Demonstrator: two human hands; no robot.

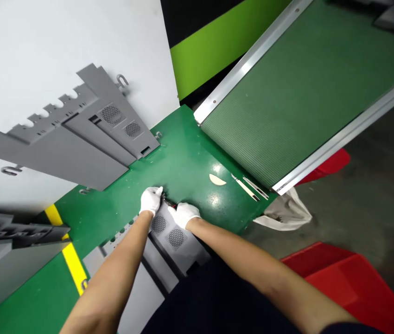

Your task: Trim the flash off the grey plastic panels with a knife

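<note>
Both my hands wear white gloves and meet at the far edge of a grey plastic panel (pixel 169 246) with two round speaker grilles, lying on the green table (pixel 183 162). My left hand (pixel 150 200) is closed on the panel's top edge. My right hand (pixel 186 215) is closed around a small red-and-black tool (pixel 169 203) whose tip points at that edge, between the two hands.
A second, identical grey panel (pixel 79 134) lies at the back left over a white surface. More grey parts (pixel 5 250) are stacked at left. A conveyor belt (pixel 304 88) runs at right. A cream scraper (pixel 217 180) and blades (pixel 249 188) lie near it. Red bins (pixel 350 283) stand below.
</note>
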